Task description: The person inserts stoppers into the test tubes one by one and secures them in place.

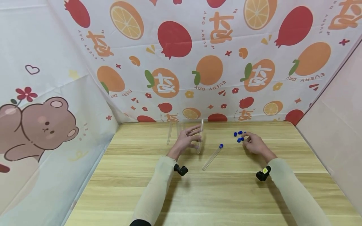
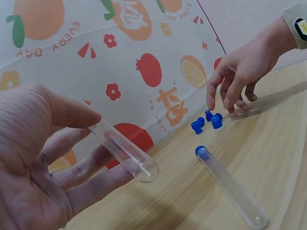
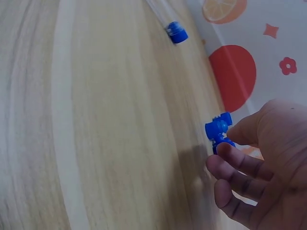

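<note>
My left hand pinches a clear, uncapped test tube between thumb and fingers, tilted with its rounded end down. To the right, my right hand hovers at a small cluster of blue caps, thumb and forefinger apart and bent toward them. In the right wrist view its fingertips partly cover the caps; whether they touch one I cannot tell. A test tube with a blue cap on it lies on the table between my hands.
More clear tubes lie behind and left of my left hand, partly hidden by it. The wooden table ends at a fruit-printed cloth at the back. A bear-printed cloth hangs on the left.
</note>
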`<action>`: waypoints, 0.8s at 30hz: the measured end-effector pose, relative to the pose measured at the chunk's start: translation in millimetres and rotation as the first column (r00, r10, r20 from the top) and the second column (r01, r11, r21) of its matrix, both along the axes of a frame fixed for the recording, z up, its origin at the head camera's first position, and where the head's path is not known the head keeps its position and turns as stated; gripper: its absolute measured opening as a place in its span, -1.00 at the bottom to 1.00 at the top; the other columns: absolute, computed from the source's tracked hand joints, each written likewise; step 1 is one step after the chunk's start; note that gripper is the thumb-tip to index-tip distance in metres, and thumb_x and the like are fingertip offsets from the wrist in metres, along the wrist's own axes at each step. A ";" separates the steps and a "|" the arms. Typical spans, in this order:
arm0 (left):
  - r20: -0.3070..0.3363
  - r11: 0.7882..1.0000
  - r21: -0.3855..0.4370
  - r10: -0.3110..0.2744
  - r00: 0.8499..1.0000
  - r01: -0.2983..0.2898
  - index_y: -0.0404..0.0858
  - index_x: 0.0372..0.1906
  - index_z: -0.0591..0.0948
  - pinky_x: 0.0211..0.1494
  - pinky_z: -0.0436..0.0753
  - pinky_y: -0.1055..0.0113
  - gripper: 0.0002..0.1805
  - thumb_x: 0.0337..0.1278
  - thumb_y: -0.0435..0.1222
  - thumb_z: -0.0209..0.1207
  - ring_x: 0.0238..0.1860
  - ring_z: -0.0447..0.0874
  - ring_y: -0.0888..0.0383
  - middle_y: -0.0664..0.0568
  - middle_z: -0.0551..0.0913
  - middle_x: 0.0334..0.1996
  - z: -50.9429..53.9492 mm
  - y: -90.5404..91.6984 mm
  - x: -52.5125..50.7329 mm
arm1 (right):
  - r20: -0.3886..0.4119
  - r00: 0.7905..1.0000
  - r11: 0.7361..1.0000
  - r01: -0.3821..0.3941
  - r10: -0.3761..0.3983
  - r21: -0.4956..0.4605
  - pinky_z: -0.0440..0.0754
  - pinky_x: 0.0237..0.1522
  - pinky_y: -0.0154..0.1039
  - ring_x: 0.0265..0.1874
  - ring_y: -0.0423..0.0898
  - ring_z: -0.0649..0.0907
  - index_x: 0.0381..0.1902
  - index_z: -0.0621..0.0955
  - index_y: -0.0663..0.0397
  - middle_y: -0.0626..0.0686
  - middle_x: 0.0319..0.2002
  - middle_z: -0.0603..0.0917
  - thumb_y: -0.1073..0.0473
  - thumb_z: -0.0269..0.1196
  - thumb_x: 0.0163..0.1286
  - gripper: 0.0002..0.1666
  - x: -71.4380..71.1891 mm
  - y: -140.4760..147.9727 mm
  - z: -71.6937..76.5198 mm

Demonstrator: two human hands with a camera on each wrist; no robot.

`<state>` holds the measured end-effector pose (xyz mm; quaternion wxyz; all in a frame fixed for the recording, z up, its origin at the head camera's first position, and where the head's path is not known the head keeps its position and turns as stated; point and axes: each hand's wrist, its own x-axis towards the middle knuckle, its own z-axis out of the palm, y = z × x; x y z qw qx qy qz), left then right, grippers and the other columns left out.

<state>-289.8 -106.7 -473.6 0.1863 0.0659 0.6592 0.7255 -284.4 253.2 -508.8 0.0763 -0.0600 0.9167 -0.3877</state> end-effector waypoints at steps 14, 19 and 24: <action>-0.021 0.999 0.019 0.040 0.999 -0.039 0.04 0.40 0.50 -0.29 0.82 0.23 -0.44 0.35 -0.34 0.26 -0.17 0.78 0.18 0.03 0.54 0.40 -2.4 -2.1 7.5 | -0.062 0.997 0.990 -0.045 0.053 0.134 0.59 -0.24 -0.21 -0.22 0.02 0.60 0.33 0.50 0.26 0.26 -0.13 0.65 0.27 0.10 0.52 -0.53 0.6 -8.7 -0.4; -0.026 0.999 0.025 0.045 0.999 -0.044 0.04 0.40 0.50 -0.29 0.82 0.24 -0.44 0.36 -0.34 0.25 -0.16 0.78 0.17 0.02 0.55 0.40 -1.8 -2.4 9.9 | -0.070 0.996 0.987 -0.046 0.058 0.156 0.56 -0.26 -0.22 -0.26 0.02 0.58 0.28 0.53 0.28 0.21 -0.19 0.64 0.25 0.12 0.51 -0.56 -0.4 -10.9 -1.2; -0.028 0.999 0.026 0.041 0.999 -0.040 0.04 0.40 0.50 -0.28 0.82 0.24 -0.45 0.37 -0.33 0.25 -0.14 0.79 0.15 0.02 0.54 0.40 -1.4 -3.5 12.4 | -0.073 0.996 0.986 -0.045 0.058 0.160 0.50 -0.30 -0.25 -0.30 0.00 0.54 0.21 0.55 0.30 0.16 -0.25 0.60 0.24 0.15 0.51 -0.61 -1.5 -13.2 -2.8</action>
